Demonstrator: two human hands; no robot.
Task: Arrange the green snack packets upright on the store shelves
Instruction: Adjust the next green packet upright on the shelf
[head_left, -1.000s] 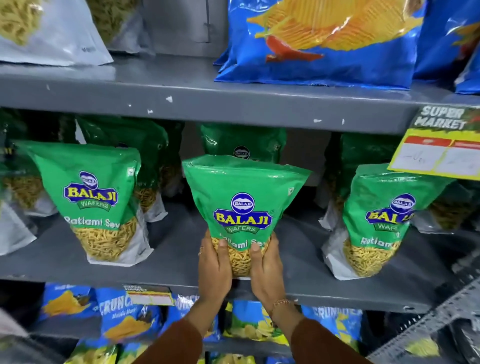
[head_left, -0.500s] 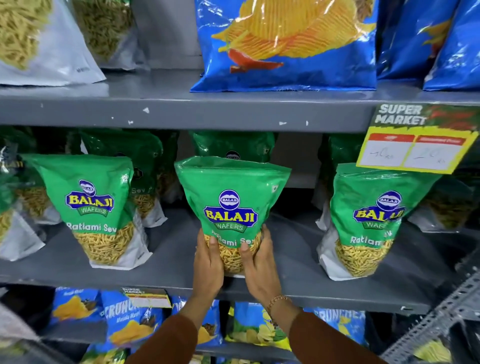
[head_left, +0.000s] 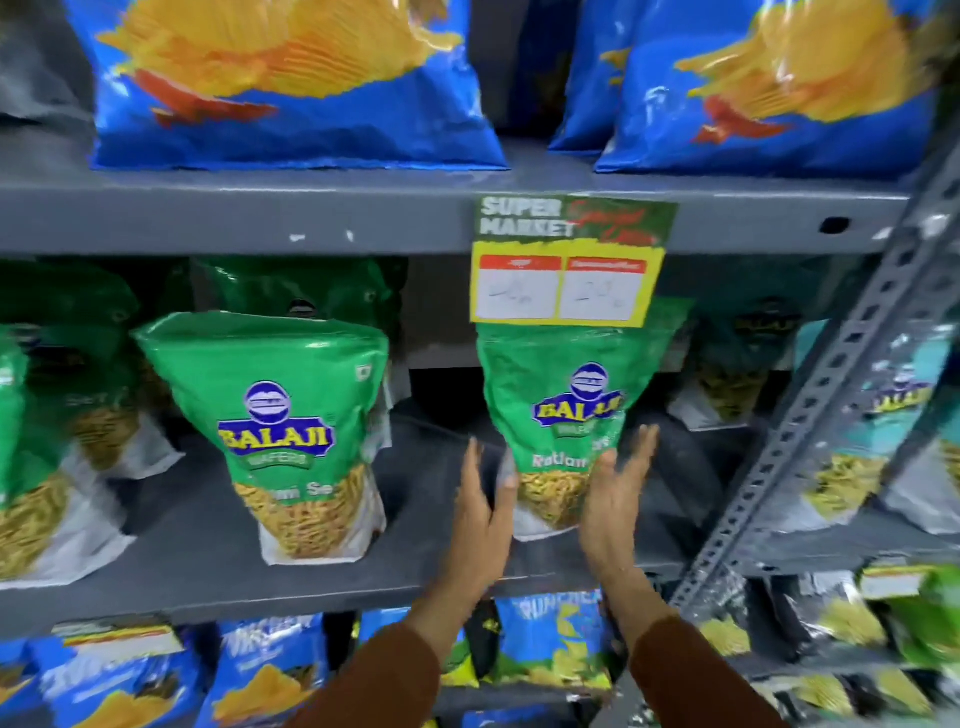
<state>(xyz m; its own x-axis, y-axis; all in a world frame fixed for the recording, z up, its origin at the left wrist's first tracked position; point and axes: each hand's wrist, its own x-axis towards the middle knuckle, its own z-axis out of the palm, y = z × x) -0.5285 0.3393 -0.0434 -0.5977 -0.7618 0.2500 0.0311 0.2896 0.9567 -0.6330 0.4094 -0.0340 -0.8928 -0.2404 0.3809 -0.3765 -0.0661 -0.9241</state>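
Both hands reach up to a green snack packet on the grey middle shelf. Left hand is open with fingers straight, its thumb against the packet's lower left edge; right hand is open too, fingers spread beside the lower right edge, thumb on the front. Neither has closed around it. This packet stands upright, slightly tilted, printed "BALAJI" in yellow on a blue band, with "Ratlam" partly readable below and yellow sev showing through a clear window at the bottom. Its top sits behind a price tag reading "SUPER MARKET"; the handwritten prices are too blurred to read. To the left a second green packet stands upright, marked "BALAJI WAFERS". Blue chip bags sit on the shelf above.
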